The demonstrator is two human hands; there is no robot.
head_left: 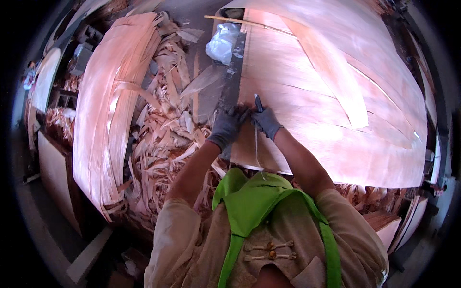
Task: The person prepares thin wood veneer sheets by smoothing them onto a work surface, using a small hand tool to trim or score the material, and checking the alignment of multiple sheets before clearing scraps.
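Both my hands wear grey gloves and are close together at the left edge of a wide stack of pale pinkish wood veneer sheets [297,125]. My right hand [267,122] is closed around a short dark-handled knife [258,102], its pale tip pointing away from me. A thin white cord [257,149] hangs below this hand. Just to the left, my left hand [226,126] has its fingers bent at the veneer's edge. Whatever those fingers pinch is too small and dark to make out.
Torn veneer scraps [168,144] are heaped left of my hands. Beyond them lies a long bundle of veneer strips [103,110]. A loose veneer strip [331,72] and a thin stick [249,22] rest on the stack. A white plastic bag [223,43] sits at its far left corner.
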